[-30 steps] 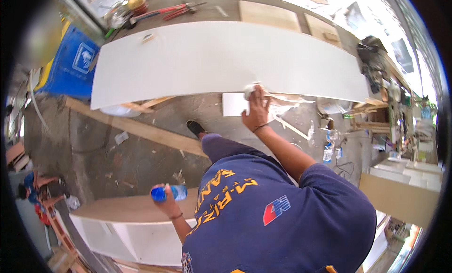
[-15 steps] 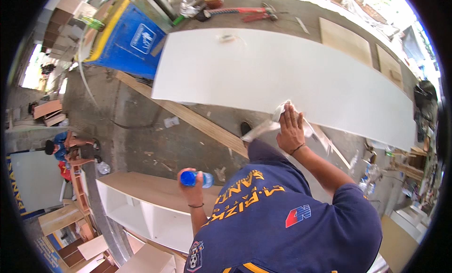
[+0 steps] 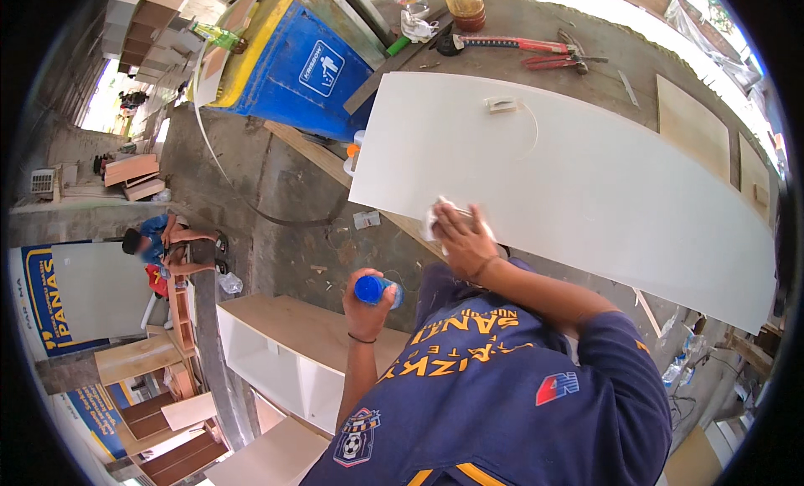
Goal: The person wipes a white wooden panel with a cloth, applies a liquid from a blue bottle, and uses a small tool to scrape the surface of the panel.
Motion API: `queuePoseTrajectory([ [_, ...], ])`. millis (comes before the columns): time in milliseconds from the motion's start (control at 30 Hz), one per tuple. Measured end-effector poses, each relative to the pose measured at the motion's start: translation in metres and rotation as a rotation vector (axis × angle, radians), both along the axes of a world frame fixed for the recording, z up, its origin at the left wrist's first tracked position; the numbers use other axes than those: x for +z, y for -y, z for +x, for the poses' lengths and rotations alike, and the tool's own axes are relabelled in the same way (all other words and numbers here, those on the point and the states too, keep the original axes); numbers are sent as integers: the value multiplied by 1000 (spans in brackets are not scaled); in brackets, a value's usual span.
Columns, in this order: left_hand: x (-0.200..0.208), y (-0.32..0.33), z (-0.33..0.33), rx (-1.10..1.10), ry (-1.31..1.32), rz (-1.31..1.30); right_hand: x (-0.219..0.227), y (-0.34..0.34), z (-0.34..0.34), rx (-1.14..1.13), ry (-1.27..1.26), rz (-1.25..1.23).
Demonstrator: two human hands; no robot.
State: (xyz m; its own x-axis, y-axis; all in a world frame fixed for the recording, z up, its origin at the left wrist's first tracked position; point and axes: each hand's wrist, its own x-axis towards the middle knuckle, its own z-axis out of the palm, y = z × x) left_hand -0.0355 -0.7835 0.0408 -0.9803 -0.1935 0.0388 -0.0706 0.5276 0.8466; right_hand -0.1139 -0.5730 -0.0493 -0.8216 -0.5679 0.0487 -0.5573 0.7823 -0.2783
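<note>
A long white panel [image 3: 569, 176] lies across the view in front of me. At its near edge, toward the left end, my right hand [image 3: 462, 243] presses a crumpled white cloth [image 3: 432, 222] against the board; the fingers are slightly blurred. My left hand [image 3: 365, 315] is wrapped around a small clear bottle with a blue cap [image 3: 368, 290], held off to the left and apart from the panel. On the panel's far side rests a small pale block [image 3: 502, 105] with a thin strip curving from it.
A blue bin with a yellow rim [image 3: 306, 67] stands beyond the panel's left end. Behind the panel lie a hammer [image 3: 519, 44], red-handled pincers [image 3: 557, 61] and a jar [image 3: 466, 8]. A white-and-brown cabinet [image 3: 285, 343] lies left. Another person [image 3: 159, 239] sits far left.
My right hand has slid left along the panel's near edge with the cloth, which is now bunched up more. The bottle stays in my left hand. The whole view has shifted.
</note>
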Motion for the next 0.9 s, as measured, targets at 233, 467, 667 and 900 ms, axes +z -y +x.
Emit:
queuePoseTrajectory([
  [233,-30,63,-30,-86,84,57,8,-98,52,-117,30,170],
  [467,-34,122,-97,-420,136,85,-3,105,-28,-76,-1,88],
  [667,-57,172,-131,-563,165,41,-31,163,-25,-323,-138,0],
  [900,-72,193,-157,-730,208,80,-27,19,79,-1281,-111,156],
])
